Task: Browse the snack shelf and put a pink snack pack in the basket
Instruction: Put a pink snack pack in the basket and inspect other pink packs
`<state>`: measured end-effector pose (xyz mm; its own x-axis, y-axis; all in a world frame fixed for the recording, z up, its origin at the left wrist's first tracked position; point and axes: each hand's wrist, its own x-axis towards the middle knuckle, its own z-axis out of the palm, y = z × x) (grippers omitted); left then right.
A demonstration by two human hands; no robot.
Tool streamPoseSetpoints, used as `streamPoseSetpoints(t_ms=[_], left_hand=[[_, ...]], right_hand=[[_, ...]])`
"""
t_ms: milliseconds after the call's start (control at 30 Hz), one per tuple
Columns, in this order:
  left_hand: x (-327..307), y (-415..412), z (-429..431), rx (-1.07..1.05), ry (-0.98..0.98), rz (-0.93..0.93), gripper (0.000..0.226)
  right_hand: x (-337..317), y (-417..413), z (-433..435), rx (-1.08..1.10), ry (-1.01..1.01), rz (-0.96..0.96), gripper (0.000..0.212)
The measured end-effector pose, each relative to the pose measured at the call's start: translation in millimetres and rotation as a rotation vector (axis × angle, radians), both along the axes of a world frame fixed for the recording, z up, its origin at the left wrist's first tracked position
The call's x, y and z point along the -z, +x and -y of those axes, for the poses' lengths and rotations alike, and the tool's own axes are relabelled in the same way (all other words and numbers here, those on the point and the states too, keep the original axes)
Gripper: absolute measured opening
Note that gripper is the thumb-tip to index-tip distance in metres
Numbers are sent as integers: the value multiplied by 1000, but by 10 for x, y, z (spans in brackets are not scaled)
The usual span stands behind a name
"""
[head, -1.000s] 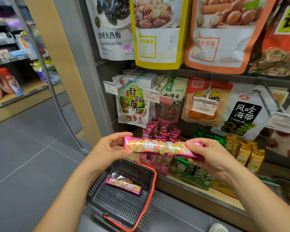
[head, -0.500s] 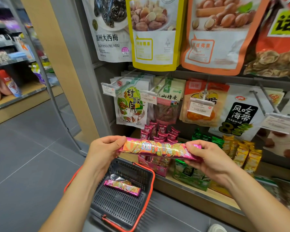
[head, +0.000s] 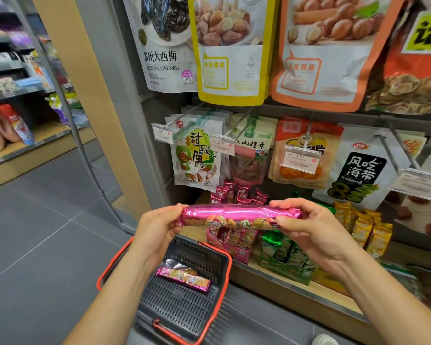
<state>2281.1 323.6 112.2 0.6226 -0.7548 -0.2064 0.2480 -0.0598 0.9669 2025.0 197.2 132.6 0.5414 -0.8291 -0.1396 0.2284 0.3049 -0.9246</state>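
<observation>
Both hands grip one long pink snack pack (head: 234, 213) by its ends. The left hand (head: 157, 229) curls its fingers and thumb round the 9 o'clock end, and the right hand (head: 316, 236) clamps the 3 o'clock end, fingers over the top and thumb underneath. The pack lies almost level in the air at the middle of the view, shiny magenta side up with printed pictures along its lower edge, in front of the snack shelf (head: 286, 291) and not yet in the basket (head: 225, 272). That basket, dark grey with a red rim and red handles, sits at 7 o'clock from the held pack, partly behind the left forearm. What carries it I cannot tell. A second pink pack (head: 184, 277) lies slanted on its slatted bottom. At 6 o'clock from the held pack a pink display box (head: 235, 249) stands on the shelf ledge, with green packets (head: 284, 253) just beside it at 5 o'clock and yellow packets (head: 366, 230) at 3 o'clock beyond the right hand. From 11 to 2 o'clock, bags hang on pegs with price tags (head: 300, 160), among them a prune bag (head: 163, 48) and a yellow-edged nut bag (head: 229, 53). Grey floor tiles (head: 47, 232) fill the 9 o'clock side.
</observation>
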Motion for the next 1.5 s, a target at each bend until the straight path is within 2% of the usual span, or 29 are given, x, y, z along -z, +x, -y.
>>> streamPoseSetpoints(t_ms=[100, 200, 300, 433, 733, 800, 867, 933, 967, 1000, 1100, 1167, 1233, 1300, 1400, 1500], left_hand=[[58, -60, 14, 160, 140, -19, 24], [79, -143, 27, 254, 144, -92, 22], [50, -156, 45, 175, 29, -81, 23], [52, -129, 53, 127, -73, -64, 23], [140, -132, 199, 35, 49, -20, 34], [179, -130, 268, 39, 75, -33, 35], [201, -134, 346, 78, 90, -58, 34], [214, -136, 435, 159, 99, -96, 33], [217, -144, 491, 207, 111, -91, 33], [221, -151, 546, 254, 137, -39, 35], [228, -176, 804, 290, 216, 334, 39], [266, -188, 1006, 216, 161, 386, 32], [363, -169, 1227, 202, 178, 510, 30], [514, -174, 1420, 308, 270, 715, 36], [723, -245, 1641, 472, 330, 890, 44], [877, -238, 1769, 594, 348, 1064, 48]], right_hand=[[-10, -18, -11, -22, -50, 12, 30], [-18, -16, -34, -34, -41, 29, 31], [-15, -10, -51, 8, -49, -18, 21], [16, -1, -33, 3, -53, -147, 24], [-180, -26, -27, -163, -145, -155, 33], [-256, -34, -40, -307, -225, -161, 45], [-295, -36, -44, -340, -458, -277, 53], [-310, -20, -27, -182, -808, -482, 45], [-321, -12, -20, -87, -898, -527, 41], [-339, -10, -26, -14, -945, -536, 39], [-425, -30, -56, 127, -1243, -659, 41], [-480, -59, -63, 197, -1464, -752, 36], [-484, -73, -54, 267, -1586, -812, 33], [-413, -47, -13, 290, -1627, -888, 34], [-258, 114, 94, 234, -1591, -1002, 51], [-135, 349, 267, 186, -1534, -991, 57]])
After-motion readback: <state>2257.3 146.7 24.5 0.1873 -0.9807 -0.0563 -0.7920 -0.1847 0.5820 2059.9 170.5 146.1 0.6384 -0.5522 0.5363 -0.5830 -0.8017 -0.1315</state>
